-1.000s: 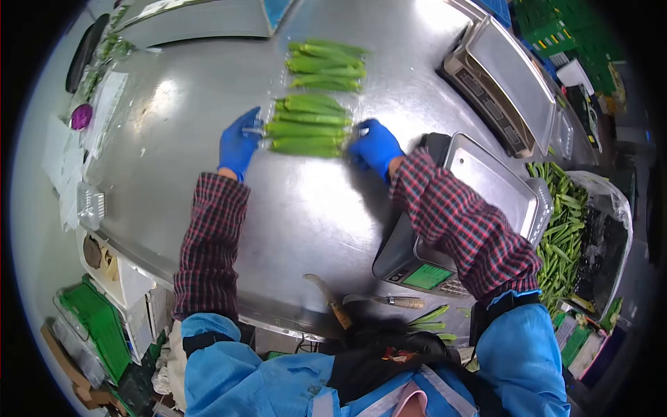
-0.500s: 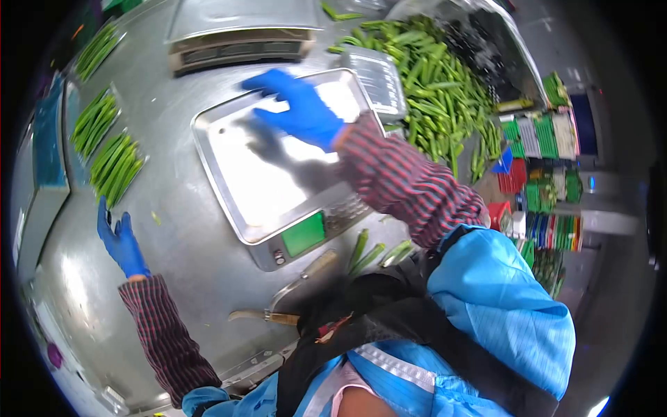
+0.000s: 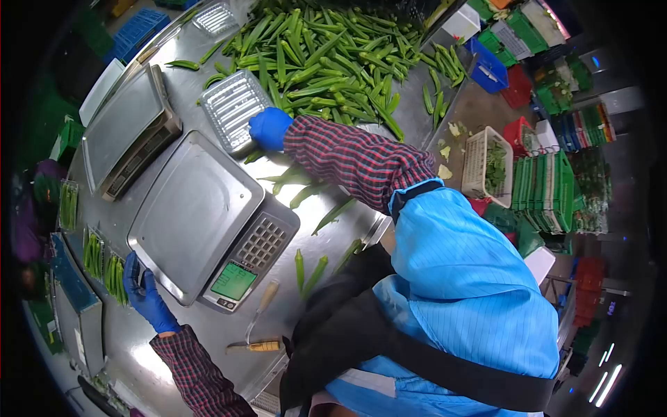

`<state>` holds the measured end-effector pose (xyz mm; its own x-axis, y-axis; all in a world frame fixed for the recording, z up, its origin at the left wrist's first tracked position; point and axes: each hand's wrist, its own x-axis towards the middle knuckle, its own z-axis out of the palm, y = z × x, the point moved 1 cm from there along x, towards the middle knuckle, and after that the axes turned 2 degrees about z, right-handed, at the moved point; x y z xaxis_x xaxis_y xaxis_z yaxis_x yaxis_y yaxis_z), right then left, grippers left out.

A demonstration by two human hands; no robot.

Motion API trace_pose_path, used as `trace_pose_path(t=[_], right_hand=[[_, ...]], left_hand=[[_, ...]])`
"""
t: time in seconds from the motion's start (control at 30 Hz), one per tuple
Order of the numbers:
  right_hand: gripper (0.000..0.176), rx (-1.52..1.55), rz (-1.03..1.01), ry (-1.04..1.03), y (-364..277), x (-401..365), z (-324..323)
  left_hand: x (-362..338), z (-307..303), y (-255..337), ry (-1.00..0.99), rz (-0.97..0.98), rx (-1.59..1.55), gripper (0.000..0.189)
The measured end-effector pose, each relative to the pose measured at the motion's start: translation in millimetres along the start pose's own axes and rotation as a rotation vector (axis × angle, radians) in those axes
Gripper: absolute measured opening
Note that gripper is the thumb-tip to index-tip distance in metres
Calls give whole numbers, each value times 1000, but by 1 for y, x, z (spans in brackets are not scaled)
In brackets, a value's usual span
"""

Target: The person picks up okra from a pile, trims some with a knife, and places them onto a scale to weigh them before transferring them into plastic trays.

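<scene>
The right hand (image 3: 269, 128) curls on the near rim of the empty tray (image 3: 233, 108), just beside the okra pile (image 3: 326, 48); whether it pinches the rim cannot be told. The tray looks flimsy, so a light rim grip suits. The left hand (image 3: 142, 288) lies open by the scale (image 3: 194, 215).

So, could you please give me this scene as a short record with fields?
Setting: steel table with two weighing scales
Right hand: blue glove, at the edge of a clear plastic tray, beside the loose okra pile
Left hand: blue glove, at the corner of the near scale, next to packed okra
Far scale: behind the near one
Knives: two, lying on the table, untouched
Grip: unclear for both hands
</scene>
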<state>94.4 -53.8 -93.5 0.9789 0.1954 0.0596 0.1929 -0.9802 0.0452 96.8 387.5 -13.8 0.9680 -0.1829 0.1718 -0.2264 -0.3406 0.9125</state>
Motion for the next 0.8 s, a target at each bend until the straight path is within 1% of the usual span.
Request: trace_pose_path(t=[0.1,0.13,0.17,0.23,0.27,0.3,0.33,0.37,0.4,0.43,0.47,0.5,0.57,0.6,0.63,0.67,0.7,0.73,0.77,0.8], right_hand=[[9,122,44,59,10,6,5],[14,174,60,73,13,9,7],[14,194,53,80,18,8,9],[20,341,6,71,25,7,0],[20,356,-3,77,28,6,-5],[21,495,29,207,28,4,-10],[22,631,64,336,27,1,-16],[19,776,-25,454,25,-4,-26],[17,922,-115,564,21,-14,-41],[13,1063,-183,546,12,-29,-61],[13,1122,-308,584,3,-44,-79],[12,1130,-363,587,-5,-58,-90],[16,1066,-308,498,-6,-83,-94],[23,1114,-262,540,3,-92,-92],[30,1161,-214,582,16,-103,-86],[45,1170,-144,528,36,-117,-74],[48,1081,33,554,58,-131,-57],[54,979,238,547,82,-149,-42],[66,760,316,556,107,-164,-41],[71,715,423,513,129,-176,-32]], left_hand=[[-1,37,29,-22,32,106,43],[0,49,37,-38,56,104,42],[0,62,47,-55,4,92,42],[6,88,66,-149,-25,90,42],[10,104,80,-197,43,181,42],[15,123,98,-246,108,268,43],[22,140,111,-279,366,443,47],[28,154,129,-273,364,447,47],[32,169,155,-268,569,604,50],[34,182,177,-268,769,760,54],[35,190,192,-272,815,812,53],[35,186,188,-279,798,815,53],[39,173,173,-617,857,915,55],[31,178,177,-497,920,894,51],[25,175,173,-504,912,899,51],[21,168,165,-503,837,959,50],[15,160,154,-503,758,1018,50],[10,147,131,-490,682,1080,59],[3,144,117,-496,667,1084,59],[-3,142,105,-522,529,1057,64]])
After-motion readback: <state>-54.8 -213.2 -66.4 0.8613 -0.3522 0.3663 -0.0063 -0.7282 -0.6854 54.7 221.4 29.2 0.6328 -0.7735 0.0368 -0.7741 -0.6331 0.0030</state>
